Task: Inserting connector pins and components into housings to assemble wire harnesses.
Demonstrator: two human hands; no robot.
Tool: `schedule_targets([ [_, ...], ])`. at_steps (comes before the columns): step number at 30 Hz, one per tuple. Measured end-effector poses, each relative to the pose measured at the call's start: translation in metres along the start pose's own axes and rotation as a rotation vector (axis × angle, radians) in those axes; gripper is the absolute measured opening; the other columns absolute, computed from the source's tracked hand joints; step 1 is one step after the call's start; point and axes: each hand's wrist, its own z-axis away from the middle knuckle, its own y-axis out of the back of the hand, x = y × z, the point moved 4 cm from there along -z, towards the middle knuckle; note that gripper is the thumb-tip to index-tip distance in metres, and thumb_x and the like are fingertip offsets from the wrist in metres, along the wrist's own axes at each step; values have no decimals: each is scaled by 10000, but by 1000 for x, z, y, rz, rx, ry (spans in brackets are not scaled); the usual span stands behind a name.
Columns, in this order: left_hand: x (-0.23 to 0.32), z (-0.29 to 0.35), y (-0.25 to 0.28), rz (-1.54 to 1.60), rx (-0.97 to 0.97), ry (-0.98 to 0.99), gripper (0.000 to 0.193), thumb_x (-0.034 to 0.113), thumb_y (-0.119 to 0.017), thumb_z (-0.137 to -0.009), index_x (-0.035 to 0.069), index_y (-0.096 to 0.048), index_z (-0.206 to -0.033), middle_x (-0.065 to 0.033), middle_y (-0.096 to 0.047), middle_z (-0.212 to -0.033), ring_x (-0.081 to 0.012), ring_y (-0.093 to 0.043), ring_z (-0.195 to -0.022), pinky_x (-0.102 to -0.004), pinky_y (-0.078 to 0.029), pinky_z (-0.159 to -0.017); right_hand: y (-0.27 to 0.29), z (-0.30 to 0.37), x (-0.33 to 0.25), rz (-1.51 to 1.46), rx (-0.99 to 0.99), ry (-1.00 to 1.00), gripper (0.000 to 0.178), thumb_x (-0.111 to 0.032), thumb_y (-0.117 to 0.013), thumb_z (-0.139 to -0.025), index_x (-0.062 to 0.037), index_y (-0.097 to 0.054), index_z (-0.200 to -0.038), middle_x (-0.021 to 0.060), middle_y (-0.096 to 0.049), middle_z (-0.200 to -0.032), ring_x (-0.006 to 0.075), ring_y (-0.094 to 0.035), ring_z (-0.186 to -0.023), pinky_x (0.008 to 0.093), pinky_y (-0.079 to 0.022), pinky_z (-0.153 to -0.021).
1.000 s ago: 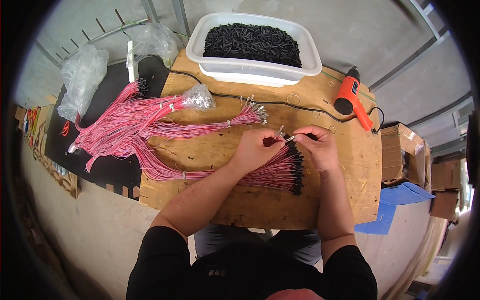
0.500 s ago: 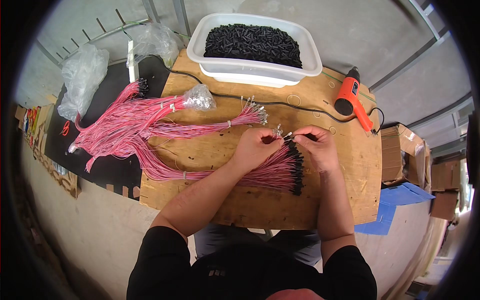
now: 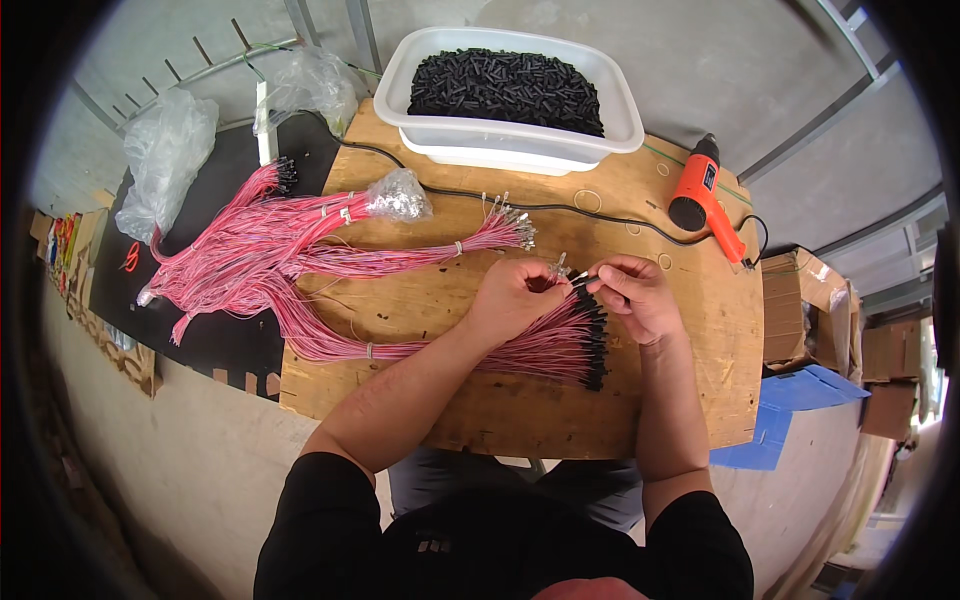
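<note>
My left hand (image 3: 514, 298) is closed in a pinch on a thin wire of the pink wire bundle (image 3: 545, 340). The wire's pale end (image 3: 578, 279) sticks out towards my right hand (image 3: 642, 297), whose fingers are pinched on a small black sleeve (image 3: 591, 281). Wire end and sleeve lie very close together; whether one is inside the other cannot be made out. Below both hands, the bundle fans out to a row of black-sleeved ends (image 3: 598, 350). Clear-looking connector ends (image 3: 561, 266) show just beyond my left fingertips.
A white plastic tub (image 3: 510, 140) full of short black sleeves stands at the back. At the right lies a red heat gun (image 3: 697, 187) with a black cord (image 3: 540, 207). More pink wire bundles (image 3: 230, 245), a plastic bag (image 3: 170, 155) and red-handled scissors (image 3: 131, 257) are at the left.
My right hand has turned and its fingers have curled in, with the small black sleeve now at the wire's end. My left hand has barely moved.
</note>
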Motion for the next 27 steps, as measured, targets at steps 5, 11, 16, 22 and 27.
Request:
schedule_targets([
  [5,-1,0,-1,24,-2,15,92,73,-728,-919,-16,-734,-941,34,-676,-794,-11,-561,-725,-199,-456,-620,-1,0,1,27,4,-14,146,-74,-677,-955,54,-696,-1021,116,-714,-844,41,-408,-552,185,-301,-483],
  [11,1,0,0,5,-2,6,96,75,-733,-915,-17,-736,-944,28,-681,-798,-15,-565,-728,-203,-461,-624,1,1,2,1,-11,-17,152,-74,-703,-935,50,-698,-1022,115,-714,-845,41,-410,-553,189,-305,-485],
  [16,0,0,0,10,-15,-1,96,75,-733,-915,-16,-738,-946,27,-683,-806,-15,-565,-730,-202,-461,-626,-1,1,2,20,-16,-18,154,-74,-711,-931,47,-701,-1026,113,-716,-847,43,-432,-561,189,-329,-500],
  [22,-2,0,-1,29,-32,21,104,74,-732,-918,-19,-737,-964,29,-684,-806,-15,-570,-734,-198,-464,-628,-1,1,2,72,-10,-19,160,-79,-715,-928,45,-704,-1030,102,-713,-839,44,-445,-571,185,-334,-504],
  [27,0,0,-3,15,-11,-15,136,107,-746,-903,-18,-735,-955,-3,-686,-766,-34,-578,-706,-221,-474,-619,3,2,-7,29,56,34,172,-90,-717,-928,41,-709,-1039,56,-689,-804,34,-441,-567,183,-317,-496],
])
